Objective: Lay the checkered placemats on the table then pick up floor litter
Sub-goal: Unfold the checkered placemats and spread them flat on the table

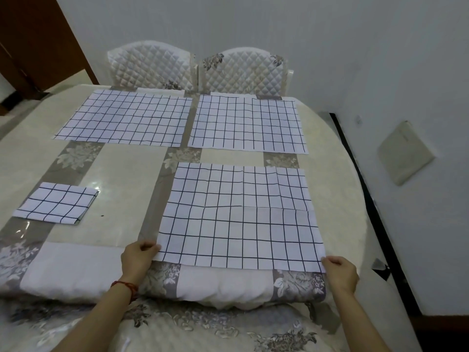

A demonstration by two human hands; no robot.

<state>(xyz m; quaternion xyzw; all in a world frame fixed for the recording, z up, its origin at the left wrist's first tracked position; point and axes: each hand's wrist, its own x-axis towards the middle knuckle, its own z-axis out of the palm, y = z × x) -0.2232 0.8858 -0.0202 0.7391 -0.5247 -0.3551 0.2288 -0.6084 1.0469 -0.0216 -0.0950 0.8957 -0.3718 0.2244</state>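
I can't see the fingertips of my left hand (138,259) or right hand (341,271); they tuck under the near placemat (241,219). The bench (121,179) runs off the left edge. A tiny dark speck (102,215) beside the folded placemat (57,203) is too small to identify.

Pale, evenly lit dining corner, seen from my feed over a large covered table.

I see a round-edged table (337,158) under a glossy cream cloth with grey floral bands, and two white quilted chairs (149,64) side by side at its far edge, backs against a plain white wall (279,24). A dark brown wooden door (33,41) stands at the far left. To the right, a dark strip (360,174) runs along the base of the side wall, where a beige flat square thing (404,152) leans; I cannot tell what it is.
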